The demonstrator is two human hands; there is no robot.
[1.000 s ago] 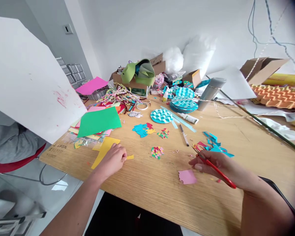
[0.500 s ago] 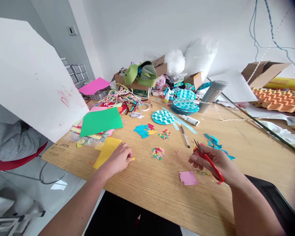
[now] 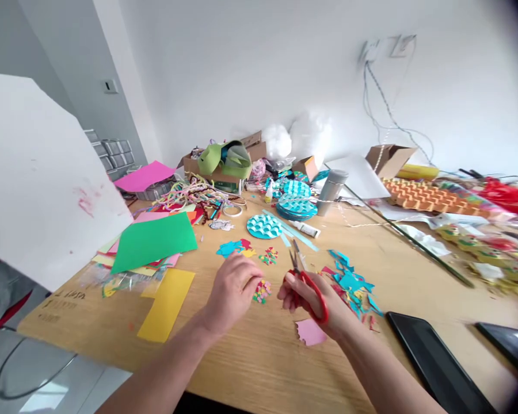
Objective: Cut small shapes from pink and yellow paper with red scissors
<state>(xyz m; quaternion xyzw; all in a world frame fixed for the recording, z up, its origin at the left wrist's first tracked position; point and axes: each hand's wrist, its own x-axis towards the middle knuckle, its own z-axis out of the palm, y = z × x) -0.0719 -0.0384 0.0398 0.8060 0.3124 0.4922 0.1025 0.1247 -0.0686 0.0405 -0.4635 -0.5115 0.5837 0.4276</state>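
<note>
My right hand (image 3: 315, 299) is closed around red-handled scissors (image 3: 322, 307), their metal blades pointing up and slightly apart. To its left, my left hand (image 3: 235, 290) has its fingers pinched together; what they hold, if anything, is hidden. Just behind the left fingertips lies a small pile of pink, red and yellow paper dots (image 3: 262, 291). Another pile of dots (image 3: 268, 256) lies farther back, near blue paper cut-outs (image 3: 229, 248). A pink paper piece (image 3: 311, 332) with a notched edge sits below the scissors. Yellow paper (image 3: 168, 305) lies left of my left hand.
Green paper (image 3: 155, 242) tops a paper stack at left, beside a leaning white board (image 3: 47, 184). A blue patterned disc (image 3: 264, 226), a glue tube (image 3: 305, 229) and a grey bottle (image 3: 331, 192) stand or lie behind. Blue scraps (image 3: 354, 282) and a black tablet-like object (image 3: 435, 362) are at right.
My left hand has left the yellow paper and moved right; the small yellow piece in its fingers no longer shows. My right hand has brought the scissors left, closer to it. The view has turned right.
</note>
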